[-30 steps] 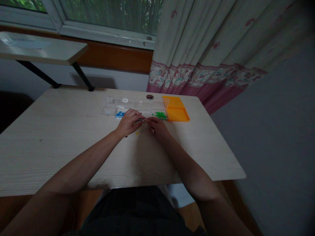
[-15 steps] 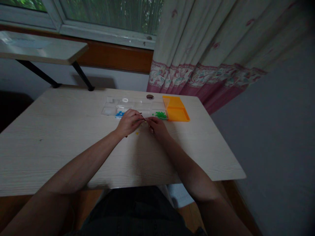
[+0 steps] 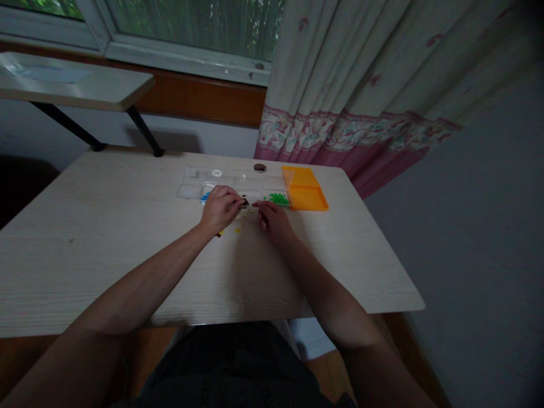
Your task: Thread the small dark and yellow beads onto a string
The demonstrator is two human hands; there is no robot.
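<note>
My left hand (image 3: 220, 206) rests on the pale wooden table (image 3: 127, 238) with its fingers curled in a pinch on a small dark piece I cannot name. My right hand (image 3: 273, 218) lies beside it, fingers pinched at a thin strand between the two hands. Just beyond them sits a clear compartment box (image 3: 199, 182) holding blue beads (image 3: 204, 196) and green beads (image 3: 278, 198). A few small yellow beads (image 3: 237, 229) lie loose on the table under my hands.
The box's orange lid (image 3: 304, 188) lies open at the right. A second small table (image 3: 72, 85) stands at the back left under a window (image 3: 187, 28). A patterned curtain (image 3: 361, 96) hangs at the back right. The table's right edge drops to the floor.
Both hands have shifted slightly away from me toward the box. The left hand now covers most of the blue beads.
</note>
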